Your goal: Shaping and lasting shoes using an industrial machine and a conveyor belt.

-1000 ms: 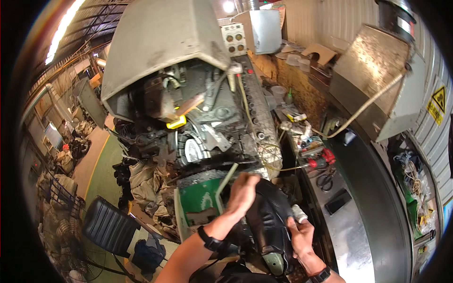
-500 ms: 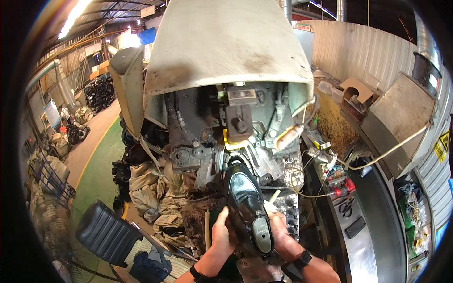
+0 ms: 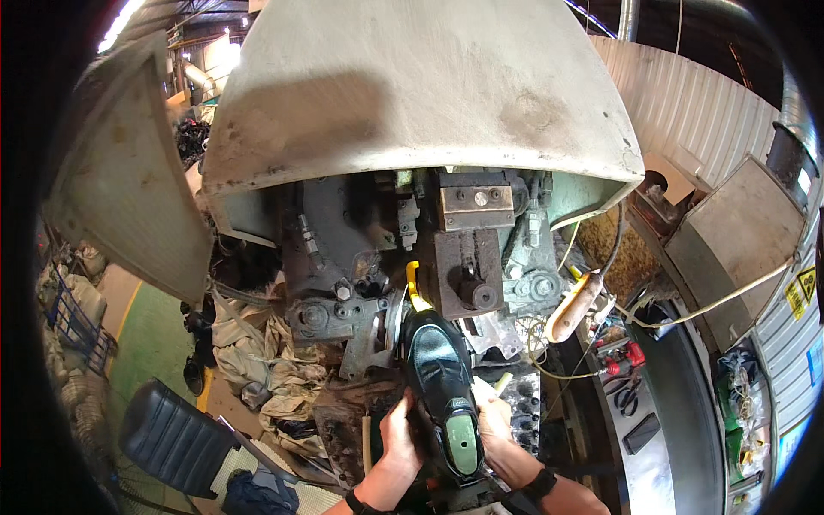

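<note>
Fingers (image 3: pixel 401 410) partly hidden behind black shoe (image 3: pixel 438 362); pale hood (image 3: pixel 421 94) cropped above.

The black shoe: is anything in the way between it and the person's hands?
Nothing visible: the left hand and right hand hold the shoe directly, one at each side. Its underside is hidden.

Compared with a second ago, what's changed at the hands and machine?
Black shoe moved forward and left, its toe now near the yellow machine part. Left hand went from over the toe to the shoe's left side; right hand still on its right. View shifted too. Unchanged: chair, red tool, scissors.
</note>
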{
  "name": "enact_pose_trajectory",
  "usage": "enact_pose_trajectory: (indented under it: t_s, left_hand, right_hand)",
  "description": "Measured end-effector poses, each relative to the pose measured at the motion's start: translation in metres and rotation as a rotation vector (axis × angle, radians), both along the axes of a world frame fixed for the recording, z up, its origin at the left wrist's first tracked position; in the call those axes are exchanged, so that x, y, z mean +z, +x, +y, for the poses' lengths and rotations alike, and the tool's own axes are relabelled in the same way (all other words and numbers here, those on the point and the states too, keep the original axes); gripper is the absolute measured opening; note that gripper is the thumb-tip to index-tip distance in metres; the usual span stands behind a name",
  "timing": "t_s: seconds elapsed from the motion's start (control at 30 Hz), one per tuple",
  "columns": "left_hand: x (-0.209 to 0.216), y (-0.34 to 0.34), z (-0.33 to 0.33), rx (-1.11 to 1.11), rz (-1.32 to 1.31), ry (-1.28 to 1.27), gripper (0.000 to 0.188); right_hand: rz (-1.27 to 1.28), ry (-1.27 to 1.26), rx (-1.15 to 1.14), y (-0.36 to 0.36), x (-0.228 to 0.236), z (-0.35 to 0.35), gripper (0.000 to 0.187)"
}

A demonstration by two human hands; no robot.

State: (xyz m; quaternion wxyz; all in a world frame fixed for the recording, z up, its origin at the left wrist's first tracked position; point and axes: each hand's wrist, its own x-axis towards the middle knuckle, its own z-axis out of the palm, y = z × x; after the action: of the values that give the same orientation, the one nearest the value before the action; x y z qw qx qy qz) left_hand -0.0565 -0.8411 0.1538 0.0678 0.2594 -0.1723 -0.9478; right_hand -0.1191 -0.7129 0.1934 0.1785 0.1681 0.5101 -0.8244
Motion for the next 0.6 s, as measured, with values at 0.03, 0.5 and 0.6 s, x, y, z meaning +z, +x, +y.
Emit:
enact_pose_trajectory:
  t_s: [0.03, 0.5, 0.6]
  left_hand:
    - [0.006, -0.002, 0.001, -0.003, -0.002, 0.004, 0.040]
    - [-0.022, -0.025, 0.015, 0.241, -0.104, -0.150, 0.021]
    - [-0.056, -0.026, 0.006, 0.300, -0.124, -0.306, 0.022]
  right_hand:
    - [-0.002, 0.004, -0.003, -0.001, 0.002, 0.000, 0.021]
    - [0.016, -0.302, -0.015, -0.036, -0.091, 0.006, 0.027]
    - [0.044, -0.320, -0.041, -0.028, -0.068, -0.011, 0.023]
